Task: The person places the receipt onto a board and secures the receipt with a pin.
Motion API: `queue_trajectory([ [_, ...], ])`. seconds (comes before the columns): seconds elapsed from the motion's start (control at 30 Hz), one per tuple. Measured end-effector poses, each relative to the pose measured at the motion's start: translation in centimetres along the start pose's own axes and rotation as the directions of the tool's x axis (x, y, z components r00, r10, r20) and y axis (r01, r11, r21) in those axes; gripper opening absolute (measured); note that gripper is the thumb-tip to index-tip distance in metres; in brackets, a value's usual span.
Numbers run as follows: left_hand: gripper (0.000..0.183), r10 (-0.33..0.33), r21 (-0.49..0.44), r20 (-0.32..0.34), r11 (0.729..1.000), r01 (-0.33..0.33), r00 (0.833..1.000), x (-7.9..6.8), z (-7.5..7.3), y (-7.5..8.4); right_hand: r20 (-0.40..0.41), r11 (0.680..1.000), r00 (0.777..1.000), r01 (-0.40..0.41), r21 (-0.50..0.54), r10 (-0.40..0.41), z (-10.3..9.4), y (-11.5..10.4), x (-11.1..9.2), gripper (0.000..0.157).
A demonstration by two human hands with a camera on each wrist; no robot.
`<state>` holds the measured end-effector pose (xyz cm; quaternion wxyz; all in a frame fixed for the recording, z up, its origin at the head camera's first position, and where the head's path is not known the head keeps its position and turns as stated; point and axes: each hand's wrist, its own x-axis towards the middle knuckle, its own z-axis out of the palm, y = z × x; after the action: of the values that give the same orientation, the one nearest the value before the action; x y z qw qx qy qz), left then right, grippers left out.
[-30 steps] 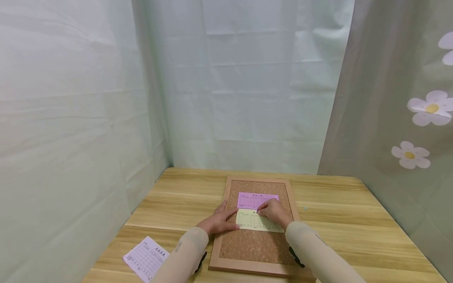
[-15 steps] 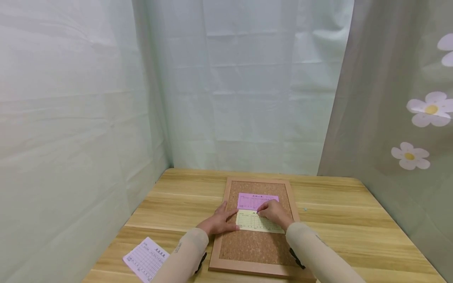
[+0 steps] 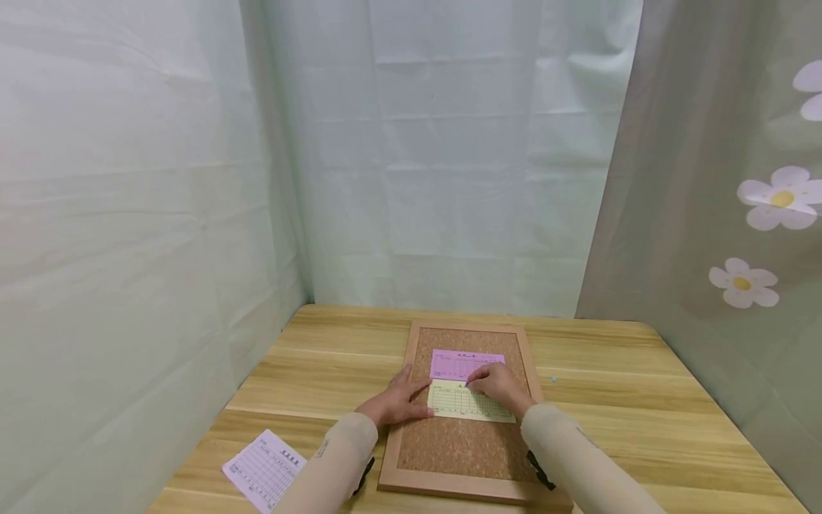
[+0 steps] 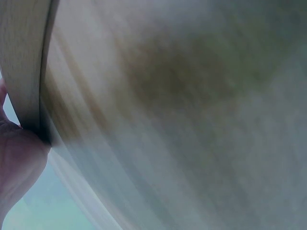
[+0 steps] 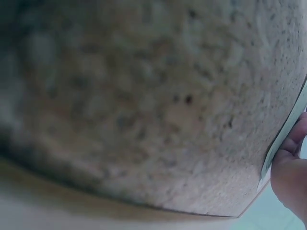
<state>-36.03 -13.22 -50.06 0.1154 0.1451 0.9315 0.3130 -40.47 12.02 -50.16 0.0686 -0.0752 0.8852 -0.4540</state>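
Observation:
A wood-framed cork board lies on the table, bearing a pink printed slip with a yellow printed slip just below it. My left hand rests across the board's left frame, fingers spread, fingertips on the yellow slip's left edge. At that slip's upper edge, my right hand pinches a small purple pushpin, mostly hidden by the fingers. The left wrist view catches part of the left hand against the frame. In the right wrist view, the right hand is at the slip's edge.
A pale lilac printed slip lies on the wooden table left of the board, partly behind the left sleeve. Right of the board is a tiny light-blue object. Pale curtains surround the table's back and sides.
Almost nothing differs. Both hands keep their places on the board, and the slips have not moved; the head view shifts very slightly.

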Motion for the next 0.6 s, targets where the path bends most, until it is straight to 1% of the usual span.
queue_trajectory([
  [0.33,0.071,-0.001,-0.012,-0.002,1.000,0.001,1.000,-0.08,-0.06,0.13,-0.014,0.999,1.000,-0.016,-0.043,0.016,0.11,-0.47,-0.22,0.006],
  [0.6,0.071,-0.007,-0.002,0.001,1.000,0.007,1.000,-0.09,-0.06,0.10,-0.022,0.997,1.000,-0.024,-0.071,0.023,0.12,-0.88,-0.22,0.007],
])
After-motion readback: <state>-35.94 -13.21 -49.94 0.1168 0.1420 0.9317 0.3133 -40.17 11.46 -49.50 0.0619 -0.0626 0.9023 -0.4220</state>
